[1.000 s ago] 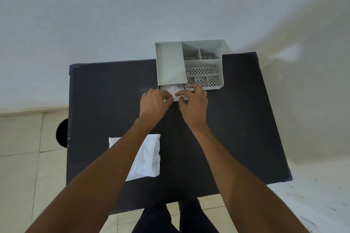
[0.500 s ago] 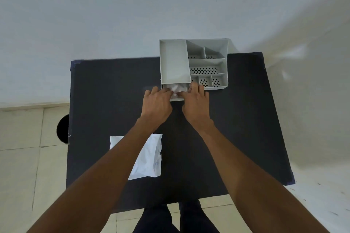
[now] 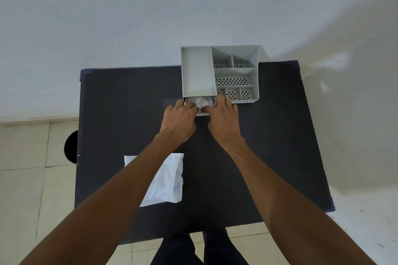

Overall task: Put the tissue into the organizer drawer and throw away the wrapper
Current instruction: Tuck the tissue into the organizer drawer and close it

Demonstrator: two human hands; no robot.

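Both hands at the drawer [image 3: 201, 113]: left hand [image 3: 179, 121] and right hand [image 3: 224, 122] press curled fingers onto the white tissue [image 3: 202, 101] inside, at the organizer's [image 3: 198, 71] six o'clock. The wrapper [image 3: 167, 180] lies on the counter [image 3: 129, 103] at seven o'clock, under the left forearm.

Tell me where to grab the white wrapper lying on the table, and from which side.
Pinch the wrapper at its near right corner, coming from above on the right. It lies flat on the table with the left forearm across its left part; the puffed, creased film there should give the fingers something to pinch.

No text can be read; the faint blue print on the wrapper [image 3: 165, 180] is illegible.
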